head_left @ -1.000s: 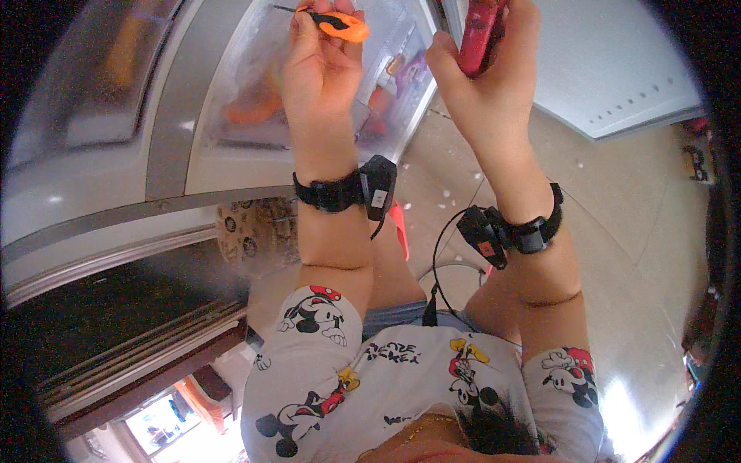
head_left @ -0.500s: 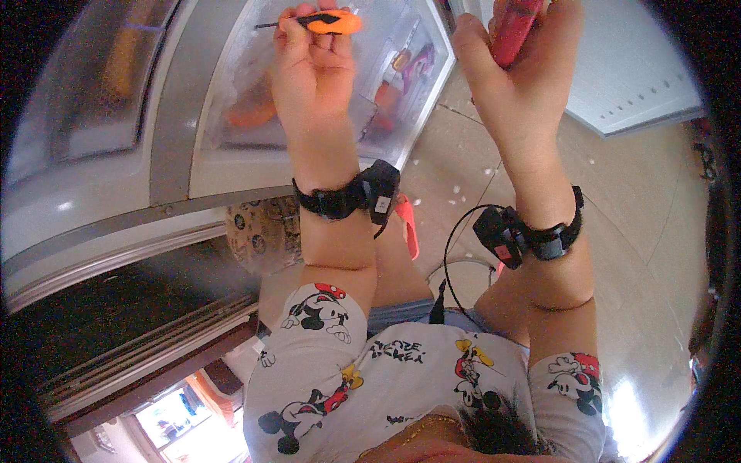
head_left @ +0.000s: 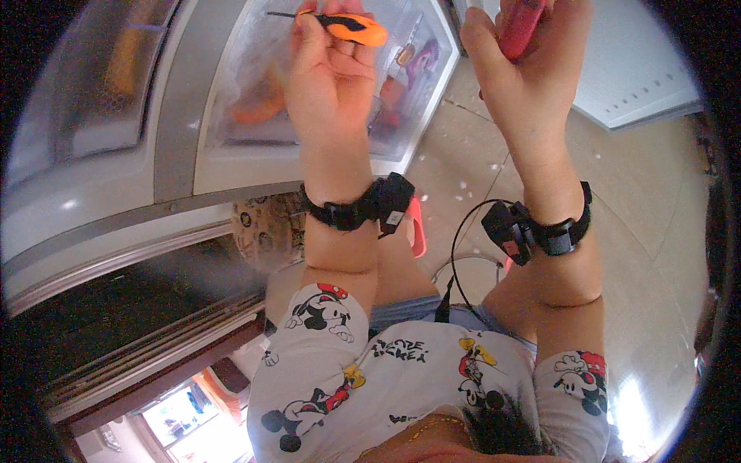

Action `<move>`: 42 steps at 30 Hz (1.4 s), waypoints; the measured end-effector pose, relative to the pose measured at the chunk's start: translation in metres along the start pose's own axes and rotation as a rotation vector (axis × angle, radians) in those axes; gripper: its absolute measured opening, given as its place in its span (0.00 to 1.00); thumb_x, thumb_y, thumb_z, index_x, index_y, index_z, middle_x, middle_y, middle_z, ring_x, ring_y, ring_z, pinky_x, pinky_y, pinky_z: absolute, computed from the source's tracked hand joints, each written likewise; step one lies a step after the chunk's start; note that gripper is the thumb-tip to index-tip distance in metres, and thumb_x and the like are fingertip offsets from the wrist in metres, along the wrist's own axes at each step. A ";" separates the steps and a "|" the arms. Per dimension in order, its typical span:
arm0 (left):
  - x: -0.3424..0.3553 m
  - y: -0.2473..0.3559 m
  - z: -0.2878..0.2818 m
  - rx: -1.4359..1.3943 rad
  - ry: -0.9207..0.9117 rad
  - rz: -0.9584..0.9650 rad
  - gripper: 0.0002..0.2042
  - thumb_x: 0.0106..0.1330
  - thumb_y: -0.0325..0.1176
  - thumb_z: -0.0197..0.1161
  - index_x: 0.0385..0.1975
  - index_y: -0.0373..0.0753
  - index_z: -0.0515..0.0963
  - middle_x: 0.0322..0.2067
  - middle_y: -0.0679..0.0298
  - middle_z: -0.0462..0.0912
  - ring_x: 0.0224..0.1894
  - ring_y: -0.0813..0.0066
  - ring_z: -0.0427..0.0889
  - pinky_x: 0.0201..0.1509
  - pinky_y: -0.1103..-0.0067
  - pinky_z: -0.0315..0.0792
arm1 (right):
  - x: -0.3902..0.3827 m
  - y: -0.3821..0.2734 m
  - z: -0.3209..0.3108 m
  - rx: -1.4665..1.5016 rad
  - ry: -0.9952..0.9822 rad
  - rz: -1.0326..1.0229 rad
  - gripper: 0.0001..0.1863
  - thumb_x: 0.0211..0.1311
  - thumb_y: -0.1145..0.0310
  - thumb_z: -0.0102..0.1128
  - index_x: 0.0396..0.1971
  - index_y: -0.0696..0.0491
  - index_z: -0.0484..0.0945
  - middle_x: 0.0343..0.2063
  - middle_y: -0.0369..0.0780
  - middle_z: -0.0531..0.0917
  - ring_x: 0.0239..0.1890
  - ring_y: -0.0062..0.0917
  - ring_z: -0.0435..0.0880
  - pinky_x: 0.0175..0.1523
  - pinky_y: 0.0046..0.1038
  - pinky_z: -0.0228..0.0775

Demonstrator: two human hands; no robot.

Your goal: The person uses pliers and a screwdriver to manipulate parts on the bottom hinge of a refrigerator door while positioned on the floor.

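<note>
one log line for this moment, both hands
left hand: holds orange screwdriver | right hand: grips red tool | below: clear bin

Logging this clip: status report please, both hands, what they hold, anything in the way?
Left hand shut on orange-handled screwdriver, raised. Right hand shut on red tool, top out of frame. Nothing between the hands.

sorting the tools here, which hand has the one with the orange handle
The left hand: its screwdriver has an orange-and-black handle and thin metal shaft. The right hand grips a red tool.
</note>
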State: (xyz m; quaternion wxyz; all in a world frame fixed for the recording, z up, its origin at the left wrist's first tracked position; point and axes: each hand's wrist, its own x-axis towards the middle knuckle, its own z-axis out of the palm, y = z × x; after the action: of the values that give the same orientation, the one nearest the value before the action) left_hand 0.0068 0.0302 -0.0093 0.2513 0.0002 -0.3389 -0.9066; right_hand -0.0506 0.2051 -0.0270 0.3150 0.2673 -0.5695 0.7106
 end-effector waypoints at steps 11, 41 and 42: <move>0.028 0.030 -0.036 -0.152 -0.019 -0.063 0.11 0.75 0.34 0.57 0.47 0.31 0.76 0.49 0.55 0.83 0.56 0.61 0.82 0.65 0.70 0.78 | 0.009 0.022 0.002 -0.146 0.079 -0.205 0.40 0.52 0.86 0.54 0.68 0.58 0.56 0.46 0.38 0.71 0.40 0.18 0.68 0.45 0.20 0.64; -0.037 0.020 -0.015 -0.002 0.128 -0.012 0.08 0.78 0.37 0.56 0.48 0.41 0.76 0.32 0.71 0.74 0.30 0.80 0.71 0.36 0.79 0.69 | -0.033 -0.009 0.007 0.063 -0.176 0.099 0.35 0.53 0.81 0.60 0.64 0.57 0.64 0.38 0.41 0.75 0.35 0.23 0.75 0.42 0.26 0.72; -0.036 0.022 -0.016 0.004 0.110 -0.030 0.08 0.77 0.36 0.55 0.48 0.41 0.76 0.32 0.71 0.74 0.30 0.81 0.70 0.36 0.79 0.68 | -0.035 -0.012 0.006 0.100 -0.211 0.186 0.34 0.53 0.81 0.60 0.64 0.57 0.64 0.37 0.40 0.75 0.34 0.24 0.75 0.42 0.25 0.72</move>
State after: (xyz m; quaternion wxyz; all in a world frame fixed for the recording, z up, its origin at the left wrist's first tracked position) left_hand 0.0510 0.0230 -0.0142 0.2561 0.0558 -0.3265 -0.9081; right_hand -0.0180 0.1963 -0.0442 0.1727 0.3020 -0.5855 0.7322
